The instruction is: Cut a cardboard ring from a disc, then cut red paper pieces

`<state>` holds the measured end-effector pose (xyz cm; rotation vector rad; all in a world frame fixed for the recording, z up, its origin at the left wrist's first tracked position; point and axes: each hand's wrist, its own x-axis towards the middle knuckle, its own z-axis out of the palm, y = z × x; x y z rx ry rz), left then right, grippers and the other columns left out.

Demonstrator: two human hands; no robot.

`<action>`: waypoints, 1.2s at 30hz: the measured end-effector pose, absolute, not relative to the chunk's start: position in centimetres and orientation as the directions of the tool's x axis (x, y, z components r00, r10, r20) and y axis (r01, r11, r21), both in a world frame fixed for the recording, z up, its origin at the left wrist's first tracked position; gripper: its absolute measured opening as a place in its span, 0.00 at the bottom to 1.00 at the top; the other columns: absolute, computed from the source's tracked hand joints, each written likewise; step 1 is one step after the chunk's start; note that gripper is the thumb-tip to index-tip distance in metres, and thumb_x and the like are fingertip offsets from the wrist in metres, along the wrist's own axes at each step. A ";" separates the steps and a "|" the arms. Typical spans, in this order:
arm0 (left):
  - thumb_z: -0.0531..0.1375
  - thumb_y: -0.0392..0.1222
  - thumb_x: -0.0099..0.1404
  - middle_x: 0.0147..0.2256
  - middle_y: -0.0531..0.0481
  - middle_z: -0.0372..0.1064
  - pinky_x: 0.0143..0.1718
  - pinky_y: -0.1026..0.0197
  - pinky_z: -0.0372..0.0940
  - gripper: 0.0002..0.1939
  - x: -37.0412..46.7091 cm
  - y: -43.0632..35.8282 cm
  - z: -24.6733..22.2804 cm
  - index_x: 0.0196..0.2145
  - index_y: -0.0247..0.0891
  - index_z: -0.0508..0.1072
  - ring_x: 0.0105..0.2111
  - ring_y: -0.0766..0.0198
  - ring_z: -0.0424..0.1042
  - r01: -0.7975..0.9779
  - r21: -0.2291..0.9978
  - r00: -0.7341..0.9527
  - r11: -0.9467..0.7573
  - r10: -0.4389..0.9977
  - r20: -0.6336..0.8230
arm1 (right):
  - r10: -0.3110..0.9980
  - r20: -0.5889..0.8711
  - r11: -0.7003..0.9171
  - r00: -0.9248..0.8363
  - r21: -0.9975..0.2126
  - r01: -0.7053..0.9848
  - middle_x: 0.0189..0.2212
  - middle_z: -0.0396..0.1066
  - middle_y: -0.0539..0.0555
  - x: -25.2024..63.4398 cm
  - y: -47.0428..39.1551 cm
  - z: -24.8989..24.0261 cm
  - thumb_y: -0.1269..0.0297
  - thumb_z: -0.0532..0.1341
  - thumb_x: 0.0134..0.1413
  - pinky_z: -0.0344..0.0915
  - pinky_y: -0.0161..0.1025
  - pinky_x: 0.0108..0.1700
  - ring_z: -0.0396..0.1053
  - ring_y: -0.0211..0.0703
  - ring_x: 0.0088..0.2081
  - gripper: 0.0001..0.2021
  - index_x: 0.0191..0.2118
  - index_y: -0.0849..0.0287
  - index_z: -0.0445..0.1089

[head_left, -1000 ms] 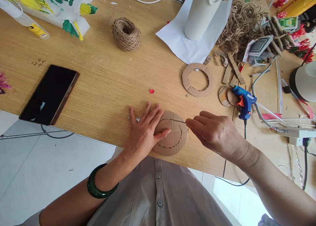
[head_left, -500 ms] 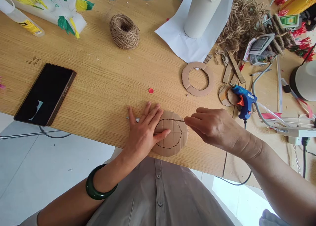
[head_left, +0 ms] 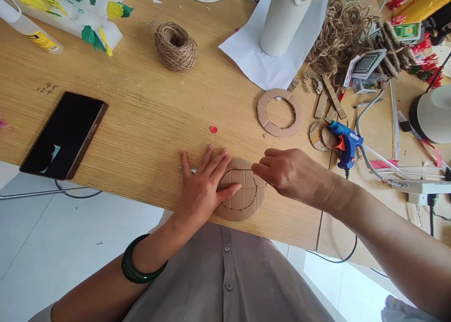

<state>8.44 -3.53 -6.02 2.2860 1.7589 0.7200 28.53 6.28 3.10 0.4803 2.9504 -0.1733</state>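
A round piece of corrugated cardboard lies at the table's front edge, with a smaller circle marked or cut in dark line on it. My left hand rests flat across its left side, fingers spread, thumb inside the circle. Under those fingers a slim pale object pokes out; its kind is hidden. My right hand is closed round a thin dark metal tool, held nearly level, whose tip meets the top of the circle. The tool's handle is hidden in my fist. Just beyond lies a cardboard ring.
A blue glue gun and cardboard scraps lie to the right. Farther back are a twine ball, a white bottle on paper and tangled twine. A phone lies at left, a red dot mid-table.
My right hand has moved left and slightly up, bringing its fingers over the cardboard disc's upper right edge. My left hand stays pressed on the disc.
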 end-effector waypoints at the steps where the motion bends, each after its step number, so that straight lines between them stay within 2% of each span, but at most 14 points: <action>1: 0.57 0.58 0.67 0.60 0.41 0.66 0.64 0.26 0.35 0.31 8.4 -3.5 -6.0 0.63 0.41 0.61 0.63 0.41 0.60 0.866 0.408 0.187 -0.289 0.944 0.270 | 0.313 -0.140 0.942 -0.939 -0.079 0.326 0.21 0.63 0.52 28.9 6.3 3.8 0.79 0.48 0.63 0.45 0.39 0.27 0.54 0.40 0.27 0.15 0.28 0.61 0.65; 6: 0.58 0.58 0.67 0.60 0.41 0.67 0.64 0.25 0.37 0.31 8.3 -3.6 -6.0 0.62 0.39 0.62 0.63 0.41 0.59 0.871 0.391 0.196 -0.298 0.940 0.279 | 0.420 -0.010 0.907 -0.908 -0.031 0.420 0.20 0.59 0.49 30.7 5.5 4.8 0.76 0.52 0.63 0.43 0.38 0.25 0.54 0.38 0.25 0.13 0.28 0.60 0.66; 14: 0.58 0.57 0.67 0.60 0.40 0.66 0.63 0.24 0.38 0.30 8.4 -3.4 -5.9 0.62 0.41 0.62 0.62 0.41 0.62 0.864 0.403 0.192 -0.301 0.937 0.291 | 0.517 0.068 0.853 -0.853 -0.118 0.508 0.20 0.64 0.49 31.3 3.4 2.2 0.79 0.53 0.60 0.47 0.38 0.24 0.57 0.37 0.25 0.13 0.28 0.62 0.69; 21: 0.59 0.57 0.67 0.60 0.40 0.66 0.64 0.25 0.37 0.31 8.4 -3.4 -5.9 0.62 0.41 0.62 0.62 0.41 0.61 0.864 0.405 0.192 -0.298 0.940 0.282 | 0.510 0.059 0.858 -0.858 -0.099 0.503 0.20 0.64 0.49 31.5 3.5 2.0 0.81 0.53 0.58 0.46 0.38 0.24 0.57 0.37 0.25 0.12 0.28 0.62 0.68; 28: 0.56 0.58 0.68 0.60 0.40 0.66 0.64 0.26 0.35 0.30 8.4 -3.5 -5.8 0.62 0.42 0.61 0.63 0.42 0.61 0.863 0.407 0.195 -0.301 0.940 0.281 | 0.424 0.020 0.904 -0.906 0.059 0.424 0.21 0.63 0.52 30.2 2.5 2.9 0.83 0.51 0.56 0.43 0.39 0.23 0.53 0.40 0.25 0.13 0.27 0.62 0.67; 36: 0.55 0.58 0.69 0.60 0.39 0.65 0.64 0.24 0.32 0.31 8.4 -3.5 -6.0 0.64 0.44 0.59 0.63 0.41 0.60 0.836 0.463 0.194 -0.294 0.948 0.252 | 0.332 -0.083 0.941 -0.939 -0.042 0.337 0.21 0.62 0.52 29.8 4.7 2.6 0.83 0.48 0.58 0.44 0.39 0.24 0.52 0.40 0.25 0.14 0.28 0.62 0.65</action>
